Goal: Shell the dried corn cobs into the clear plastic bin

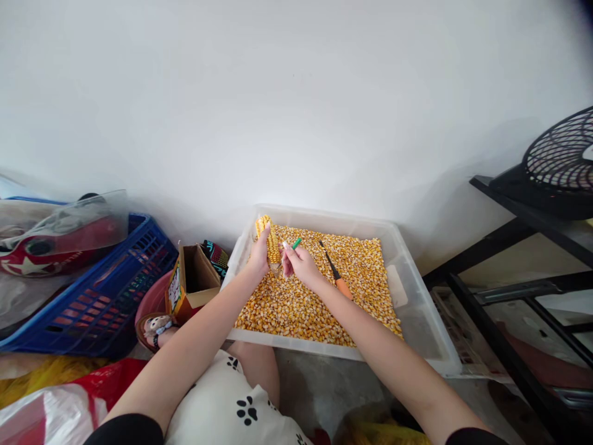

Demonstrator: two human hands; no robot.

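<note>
Left hand (260,254) is wrapping closed around a dried corn cob (271,242), cob standing upright over the clear plastic bin (417,290) of loose kernels (296,303). Right hand (299,262) is pinching a green-handled tool (296,243) just beside the cob. Cob is looking light, stiff, bumpy; best gripped round its lower half. An orange-handled screwdriver (337,276) is lying just right of the fingers

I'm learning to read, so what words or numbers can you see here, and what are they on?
None can be read.
Small brown cardboard box beside the clear plastic tub of yellow corn kernels: printed label on its side, too small and blurred.
Flat printed sheet under the black metal rack: blurred.
</note>
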